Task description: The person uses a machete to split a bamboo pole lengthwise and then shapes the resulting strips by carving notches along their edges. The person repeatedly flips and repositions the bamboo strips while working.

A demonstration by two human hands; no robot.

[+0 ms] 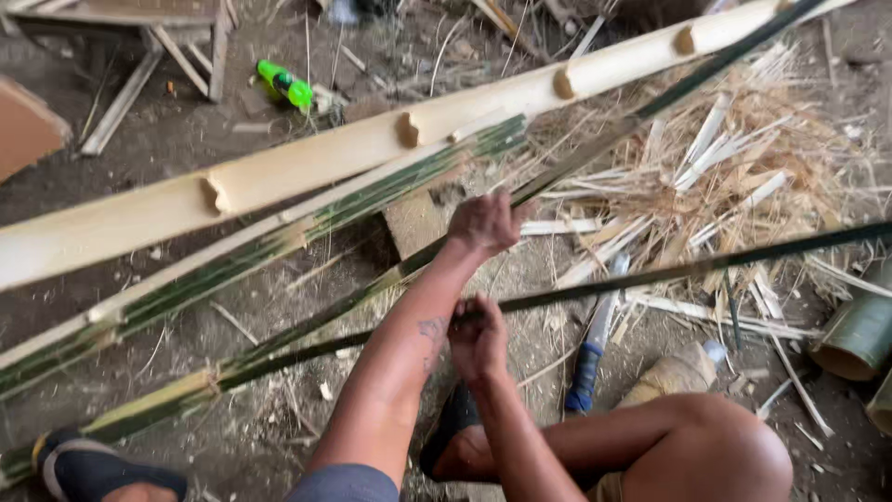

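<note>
A long green bamboo strip [167, 404] lies slanted across the dirt and forks into two thinner strips near its lower left. My left hand [483, 223] is closed around the upper branch [650, 107], which runs up to the top right. My right hand [478, 339] grips the lower branch [706, 268], which runs off the right edge. The two hands are held apart, one above the other, with the branches spread between them.
A pale split bamboo half [372, 139] and a green-striped slat [279, 242] lie across the ground behind. A blue-handled knife [590, 363] rests by my knee [715, 446]. Shavings [734, 167], green bamboo tube sections [855, 335], a wooden block [416, 223], a green bottle [283, 84] and my sandalled foot [84, 465] surround me.
</note>
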